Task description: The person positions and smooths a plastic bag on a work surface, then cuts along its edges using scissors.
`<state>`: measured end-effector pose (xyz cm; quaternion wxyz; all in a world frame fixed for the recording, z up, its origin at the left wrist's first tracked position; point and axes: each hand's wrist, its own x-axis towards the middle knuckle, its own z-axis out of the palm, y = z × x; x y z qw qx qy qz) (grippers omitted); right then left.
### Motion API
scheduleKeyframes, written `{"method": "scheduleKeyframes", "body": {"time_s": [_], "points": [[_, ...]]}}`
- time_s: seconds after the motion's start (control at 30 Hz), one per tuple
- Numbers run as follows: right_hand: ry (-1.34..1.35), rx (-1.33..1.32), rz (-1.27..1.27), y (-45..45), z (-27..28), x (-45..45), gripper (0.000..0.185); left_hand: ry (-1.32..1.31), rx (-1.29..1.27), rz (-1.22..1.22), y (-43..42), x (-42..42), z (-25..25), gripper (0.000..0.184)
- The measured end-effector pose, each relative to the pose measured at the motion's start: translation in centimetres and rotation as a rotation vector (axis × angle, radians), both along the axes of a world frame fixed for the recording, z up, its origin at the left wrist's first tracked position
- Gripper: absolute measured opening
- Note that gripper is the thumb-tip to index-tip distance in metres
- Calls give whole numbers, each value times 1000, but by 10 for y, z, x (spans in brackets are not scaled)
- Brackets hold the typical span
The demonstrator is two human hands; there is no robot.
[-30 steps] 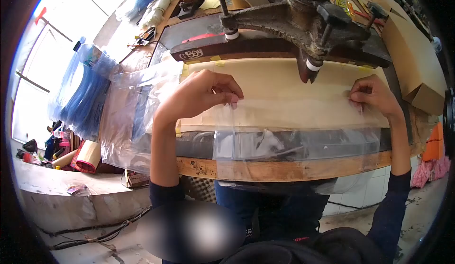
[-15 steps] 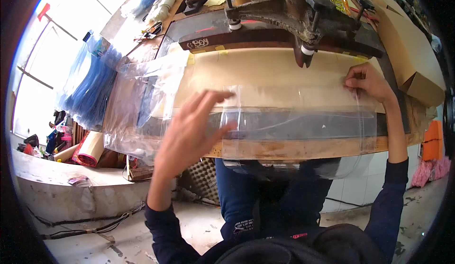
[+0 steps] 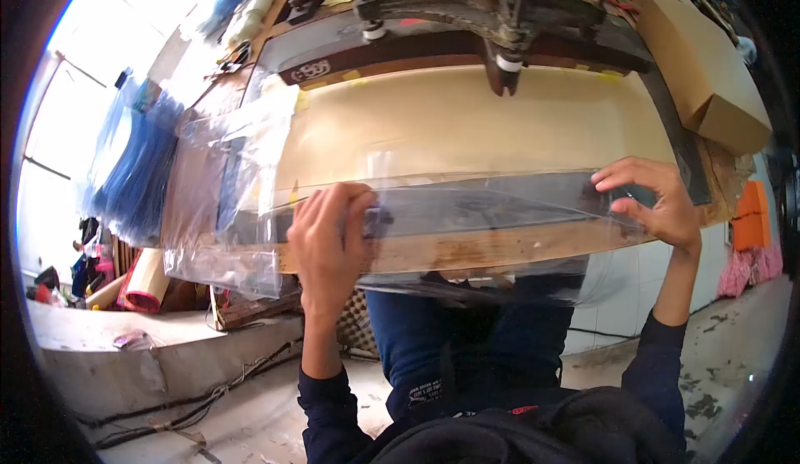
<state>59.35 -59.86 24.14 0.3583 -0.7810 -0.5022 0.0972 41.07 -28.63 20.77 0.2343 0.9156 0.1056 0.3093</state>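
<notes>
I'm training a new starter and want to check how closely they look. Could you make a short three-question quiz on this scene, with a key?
1. True or false: the cardboard box is on the person's right side.

2. Multiple choice: what stretches between the left hand and the right hand?
A. A knitted scarf
B. Clear plastic film
C. A metal chain

3. Fill in the blank with "open" or "clenched": the right hand is ____.

Key:
1. True.
2. B, clear plastic film.
3. Open; a gap shows between thumb and fingers.
</notes>
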Motion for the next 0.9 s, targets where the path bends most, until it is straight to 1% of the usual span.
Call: {"method": "scheduleKeyframes", "body": {"time_s": [0.03,0.07,0.1,0.17,0.2,0.23,0.3,0.43,0.5,0.53,0.6,0.63,0.7,0.77,0.8,0.83,0.9], "points": [[155,14,-58,-3,-5,-2,51,18,-36,64,0,2,0,3],[342,136,-43,-3,-8,-5,51,-26,-54,59,3,5,-1,5],[341,137,-54,-4,-11,-6,51,-26,-54,48,3,7,-1,5],[285,249,101,-5,-18,-7,47,1,-113,85,2,9,3,7],[203,245,86,-4,-21,-9,38,-25,-83,72,4,10,1,8],[204,244,82,-3,-24,-11,38,-24,-84,69,4,11,1,8],[466,215,-169,-3,-31,-15,31,17,-96,107,3,13,1,7],[542,295,-200,2,-35,-15,28,120,-94,153,5,17,0,12],[563,317,-236,5,-36,-16,30,140,-191,171,3,12,1,25],[564,316,-236,7,-36,-17,30,141,-191,171,2,9,-1,25],[571,335,-301,9,-36,-17,33,-31,68,227,-1,-5,-12,34],[574,335,-303,10,-38,-18,33,-28,68,226,-3,-17,-23,34],[528,362,-436,13,-42,-18,33,-333,-19,491,-4,-47,-54,41],[514,384,-482,18,-42,-18,33,-639,-280,652,-32,-61,-78,49],[497,404,-527,20,-42,-19,32,-557,-421,594,-46,-70,-95,51],[507,403,-517,22,-42,-19,32,-476,-560,538,-59,-79,-112,53],[490,354,-598,20,-41,-17,30,-413,-1267,271,-88,-88,-132,58]]}}
